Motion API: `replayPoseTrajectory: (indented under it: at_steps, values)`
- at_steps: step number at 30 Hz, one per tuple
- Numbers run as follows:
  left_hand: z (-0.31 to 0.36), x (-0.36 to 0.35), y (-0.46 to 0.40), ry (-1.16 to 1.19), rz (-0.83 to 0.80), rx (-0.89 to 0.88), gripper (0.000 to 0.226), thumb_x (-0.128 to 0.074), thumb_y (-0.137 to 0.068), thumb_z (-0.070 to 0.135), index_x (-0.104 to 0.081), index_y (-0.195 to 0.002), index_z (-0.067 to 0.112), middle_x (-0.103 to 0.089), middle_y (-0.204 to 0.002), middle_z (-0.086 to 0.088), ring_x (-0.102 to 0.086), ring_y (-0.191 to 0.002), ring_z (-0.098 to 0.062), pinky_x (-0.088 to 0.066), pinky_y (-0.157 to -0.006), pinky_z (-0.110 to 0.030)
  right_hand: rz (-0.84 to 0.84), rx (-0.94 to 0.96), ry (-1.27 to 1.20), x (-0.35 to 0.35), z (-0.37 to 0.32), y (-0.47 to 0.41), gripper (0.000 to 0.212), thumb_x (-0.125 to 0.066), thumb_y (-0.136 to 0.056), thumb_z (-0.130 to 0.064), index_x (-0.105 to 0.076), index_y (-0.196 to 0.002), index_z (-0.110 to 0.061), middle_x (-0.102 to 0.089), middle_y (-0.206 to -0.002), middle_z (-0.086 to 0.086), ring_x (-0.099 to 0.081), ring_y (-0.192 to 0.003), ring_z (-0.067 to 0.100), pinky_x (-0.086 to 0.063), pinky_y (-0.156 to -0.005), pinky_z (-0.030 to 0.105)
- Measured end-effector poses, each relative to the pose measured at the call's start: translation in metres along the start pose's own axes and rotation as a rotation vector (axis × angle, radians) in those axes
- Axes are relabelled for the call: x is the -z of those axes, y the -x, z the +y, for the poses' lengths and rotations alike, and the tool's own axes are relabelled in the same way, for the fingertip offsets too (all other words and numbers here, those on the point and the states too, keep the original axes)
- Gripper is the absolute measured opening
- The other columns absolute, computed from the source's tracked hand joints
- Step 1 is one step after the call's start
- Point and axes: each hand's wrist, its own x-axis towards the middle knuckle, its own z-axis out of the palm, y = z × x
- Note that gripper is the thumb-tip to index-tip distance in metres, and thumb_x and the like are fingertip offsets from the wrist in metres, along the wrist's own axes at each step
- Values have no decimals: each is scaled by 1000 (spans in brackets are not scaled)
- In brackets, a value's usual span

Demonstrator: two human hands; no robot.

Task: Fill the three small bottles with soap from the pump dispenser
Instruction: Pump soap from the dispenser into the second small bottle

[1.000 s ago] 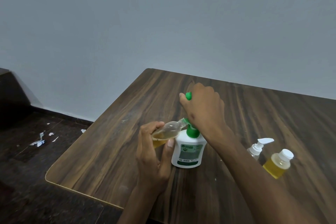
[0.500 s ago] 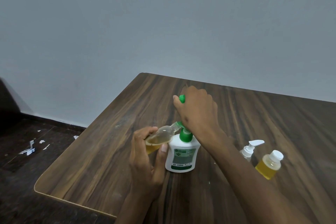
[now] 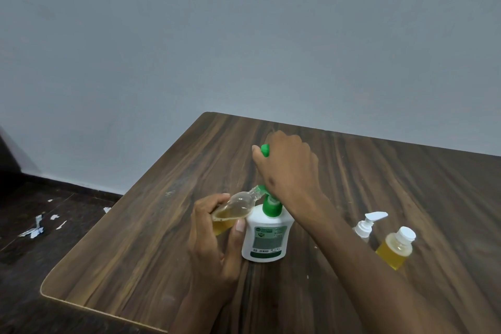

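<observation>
A white pump dispenser [image 3: 267,237] with a green pump head [image 3: 265,150] stands on the wooden table [image 3: 141,247]. My right hand [image 3: 287,168] lies over the pump head, fingers curled round it. My left hand [image 3: 214,241] grips a small clear bottle [image 3: 237,207], tilted, its open mouth at the green spout; amber soap lies in its lower part. To the right stand a capped small bottle [image 3: 396,248] full of amber soap and a small bottle with a white pump top [image 3: 366,226], partly hidden by my right forearm.
The table's rounded front-left corner [image 3: 44,293] and left edge are close to my left hand. Beyond them is dark floor with white paper scraps [image 3: 35,229]. A plain grey wall runs along the table's far edge.
My view has drifted slightly, so the table and bottles sit a little lower-left in frame. Both hands keep their hold; the small bottle stays at the spout.
</observation>
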Motion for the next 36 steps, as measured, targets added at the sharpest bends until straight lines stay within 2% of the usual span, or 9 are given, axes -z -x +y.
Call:
replayPoseTrajectory:
  at_steps: [4,9,12,17,21,26,31,34,36]
  values:
    - [2,1,0,1,-4,-2,32,-59,-99,25,-54,-129,20,-63,-121,10,-66,-106,-10,-48,-87,-14,-51,-10,3,-2,0,2,32,-47,-105,-46,-46,-89,-18,-46,-83,0,-47,-73,22,-36,-66,34]
    - [2,0,-1,0,3,-2,32,-60,-98,23,-54,-129,18,-63,-121,9,-65,-107,-8,-47,-88,-12,-9,8,2,-1,0,0,33,-47,-104,-46,-45,-87,-18,-46,-80,0,-48,-73,24,-37,-66,35]
    - [1,0,0,-10,-6,-3,34,-65,-97,14,-55,-129,18,-64,-120,7,-66,-106,-11,-47,-87,-14,-29,-5,0,-3,1,2,32,-48,-104,-46,-45,-88,-18,-48,-83,1,-49,-74,24,-38,-66,35]
    - [-1,0,1,-13,-1,-6,34,-65,-97,14,-55,-129,18,-64,-119,6,-66,-105,-14,-49,-85,-18,-3,14,1,-3,0,0,32,-47,-104,-46,-47,-88,-18,-53,-86,3,-54,-76,25,-40,-67,36]
    - [0,1,1,-7,-5,-11,34,-64,-97,12,-55,-129,17,-63,-120,5,-66,-106,-17,-50,-85,-19,-28,-6,3,-1,0,1,32,-47,-105,-45,-46,-88,-18,-47,-80,0,-44,-66,19,-32,-59,33]
    - [0,2,-1,8,-24,-4,32,-61,-98,20,-54,-130,17,-61,-122,7,-65,-107,-13,-49,-85,-16,-30,-28,-8,-3,0,2,32,-47,-104,-45,-46,-89,-16,-40,-77,-2,-45,-75,24,-35,-68,36]
    - [0,3,0,-16,-20,-15,37,-66,-96,8,-55,-130,18,-61,-121,2,-64,-109,-13,-49,-86,-17,11,1,4,-2,-1,1,32,-48,-104,-46,-46,-89,-17,-48,-85,2,-48,-78,26,-38,-68,37]
    - [-1,4,0,-24,-15,1,34,-65,-97,11,-59,-129,16,-60,-124,0,-64,-111,-15,-54,-85,-25,-9,-28,-9,-5,0,3,32,-48,-104,-44,-46,-90,-16,-40,-76,-2,-46,-76,23,-35,-67,36]
    - [0,4,1,-33,2,7,33,-64,-96,11,-63,-129,12,-61,-125,-1,-65,-111,-20,-56,-84,-32,-3,-19,9,-4,0,3,32,-48,-104,-45,-47,-91,-16,-44,-80,0,-47,-75,23,-35,-66,35]
